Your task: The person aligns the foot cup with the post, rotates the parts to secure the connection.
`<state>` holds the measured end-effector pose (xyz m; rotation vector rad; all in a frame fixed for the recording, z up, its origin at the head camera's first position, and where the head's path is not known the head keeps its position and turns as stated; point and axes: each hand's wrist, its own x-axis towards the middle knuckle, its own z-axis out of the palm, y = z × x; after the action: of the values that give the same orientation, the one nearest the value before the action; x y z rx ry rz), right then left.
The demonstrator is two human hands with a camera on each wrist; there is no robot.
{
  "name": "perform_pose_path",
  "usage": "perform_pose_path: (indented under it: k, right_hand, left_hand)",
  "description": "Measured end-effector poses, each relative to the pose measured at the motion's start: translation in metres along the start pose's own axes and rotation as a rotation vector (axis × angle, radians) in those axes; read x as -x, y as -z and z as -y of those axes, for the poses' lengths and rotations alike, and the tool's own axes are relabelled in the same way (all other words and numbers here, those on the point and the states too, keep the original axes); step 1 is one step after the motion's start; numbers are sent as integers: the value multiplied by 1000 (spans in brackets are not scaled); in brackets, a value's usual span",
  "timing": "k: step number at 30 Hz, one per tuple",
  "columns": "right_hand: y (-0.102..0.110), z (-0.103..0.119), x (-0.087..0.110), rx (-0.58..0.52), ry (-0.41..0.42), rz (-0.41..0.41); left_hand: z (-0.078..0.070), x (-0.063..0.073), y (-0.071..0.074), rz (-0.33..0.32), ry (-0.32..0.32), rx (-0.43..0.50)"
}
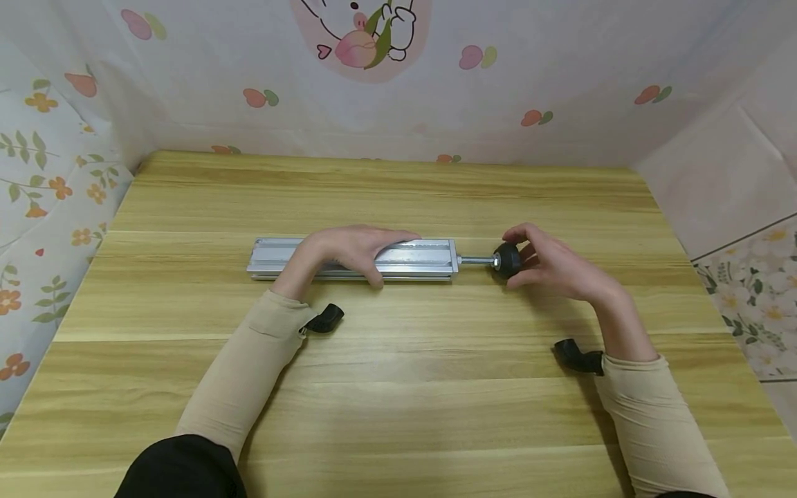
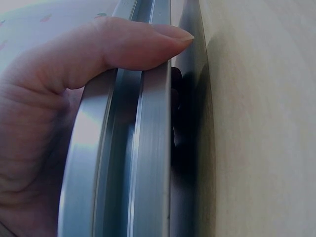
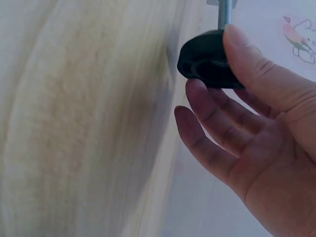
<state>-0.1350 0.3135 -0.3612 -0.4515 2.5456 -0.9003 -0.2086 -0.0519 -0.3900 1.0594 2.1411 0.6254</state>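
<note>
A silver aluminium extrusion profile with long slots lies crosswise over the table. My left hand grips its middle, the thumb wrapped over the near side, as the left wrist view shows on the slotted profile. From the profile's right end sticks a threaded rod, which carries a black round levelling foot. The fingers and thumb of my right hand pinch that foot at its rim. In the right wrist view, the foot's hollow underside faces my palm, with the lower fingers apart from it.
The wood-grain table reaches to a patterned curtain at the back. Floral cloth hangs on the left side. Black wrist mounts stick out from both sleeves, the left mount near the profile and the right mount over the table.
</note>
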Motion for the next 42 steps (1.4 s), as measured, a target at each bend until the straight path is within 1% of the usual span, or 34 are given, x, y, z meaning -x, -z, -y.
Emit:
perform_pose_path:
  k: [4, 8, 13, 19, 26, 30, 36, 42]
  right_hand:
    - [3, -3, 3, 16, 10, 11]
    - [4, -4, 5, 41, 9, 40]
    - [6, -4, 5, 58, -3, 74]
    - [6, -3, 4, 60, -20, 83]
    - [5, -1, 5, 31, -45, 72]
    - [1, 0, 2, 10, -33, 48]
    - [-4, 2, -2, 26, -22, 6]
    - [-2, 0, -2, 19, -12, 0]
  left_hand:
    - [0, 0, 0, 1, 9, -5]
    - [-1, 1, 1, 4, 16, -12]
    - [0, 1, 1, 5, 17, -17]
    - [-1, 1, 0, 10, 17, -16]
    - [0, 0, 0, 9, -1, -26]
    - [-1, 0, 0, 8, 0, -27]
    - [-1, 0, 0, 11, 7, -23]
    - [-1, 0, 1, 13, 9, -14]
